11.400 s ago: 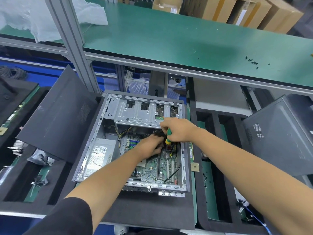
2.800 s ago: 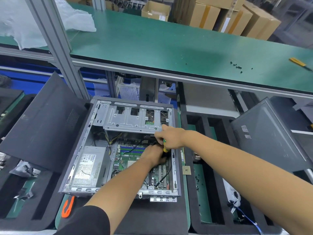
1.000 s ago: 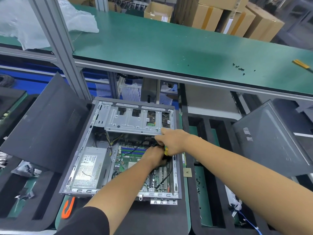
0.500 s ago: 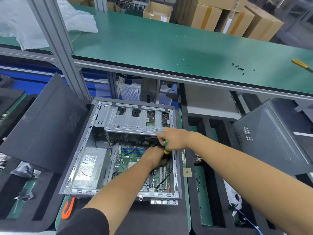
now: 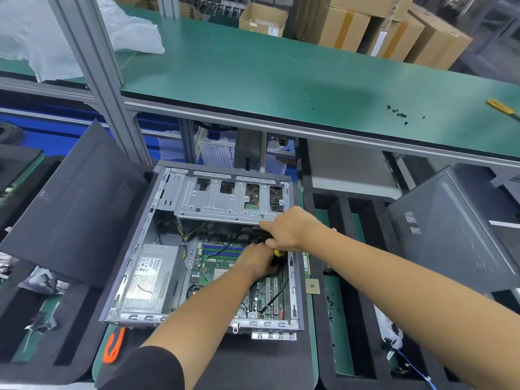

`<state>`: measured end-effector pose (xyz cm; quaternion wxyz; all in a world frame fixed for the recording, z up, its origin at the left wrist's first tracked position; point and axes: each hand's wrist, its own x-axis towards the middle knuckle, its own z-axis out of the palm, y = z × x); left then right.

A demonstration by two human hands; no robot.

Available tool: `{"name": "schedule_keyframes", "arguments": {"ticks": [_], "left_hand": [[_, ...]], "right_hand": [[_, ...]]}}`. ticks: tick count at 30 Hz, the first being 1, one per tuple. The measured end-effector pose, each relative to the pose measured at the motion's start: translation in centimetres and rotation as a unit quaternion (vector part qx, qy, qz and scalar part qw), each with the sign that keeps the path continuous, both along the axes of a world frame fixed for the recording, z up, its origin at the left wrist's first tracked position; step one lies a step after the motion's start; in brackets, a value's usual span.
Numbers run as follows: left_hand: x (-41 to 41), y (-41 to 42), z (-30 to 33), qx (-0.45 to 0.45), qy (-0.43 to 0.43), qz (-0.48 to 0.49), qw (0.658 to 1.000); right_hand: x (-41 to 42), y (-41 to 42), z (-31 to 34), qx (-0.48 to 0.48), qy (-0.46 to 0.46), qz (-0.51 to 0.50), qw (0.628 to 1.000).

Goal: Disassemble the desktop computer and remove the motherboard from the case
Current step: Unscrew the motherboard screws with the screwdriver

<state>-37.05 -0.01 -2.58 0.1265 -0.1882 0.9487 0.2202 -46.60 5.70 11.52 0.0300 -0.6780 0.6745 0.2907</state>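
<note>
An open grey computer case lies flat in front of me, with a silver drive cage at its far end. Inside sits the green motherboard beside a silver power supply. My right hand grips a yellow-green screwdriver, held upright over the board's far right corner. My left hand reaches in just below it, fingers curled around the screwdriver's lower part; what the fingers touch is hidden. A black cable runs along the board's right side.
A dark side panel leans at the left, another grey case stands at the right. Several black screws and a yellow tool lie on the green upper shelf. An orange-handled tool lies near the case's front left.
My right hand has shifted slightly on the screwdriver, covering more of its handle. My left hand stays low beside the shaft. The case has not moved.
</note>
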Motion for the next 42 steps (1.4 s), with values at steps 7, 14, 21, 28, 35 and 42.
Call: {"name": "schedule_keyframes", "arguments": {"ticks": [7, 14, 21, 28, 35, 42], "left_hand": [[-0.1, 0.0, 0.1, -0.028, 0.014, -0.025, 0.999], [-0.1, 0.0, 0.1, -0.022, 0.018, -0.024, 0.999], [0.2, 0.1, 0.6, -0.016, 0.023, -0.017, 0.999], [0.3, 0.0, 0.4, -0.021, 0.010, -0.021, 1.000], [0.2, 0.0, 0.5, -0.030, 0.024, -0.028, 0.999], [0.2, 0.0, 0.7, -0.020, 0.016, -0.024, 0.999]], "right_hand": [[-0.3, -0.4, 0.3, 0.039, -0.185, -0.115, 0.975], [-0.8, 0.3, -0.4, 0.027, -0.217, -0.084, 0.972], [-0.3, 0.1, -0.7, -0.029, -0.025, 0.042, 0.998], [-0.3, -0.1, -0.6, -0.007, -0.081, -0.036, 0.996], [-1.6, 0.5, -0.4, 0.026, -0.324, -0.182, 0.928], [-0.2, 0.2, 0.3, 0.018, -0.089, -0.033, 0.995]]}}
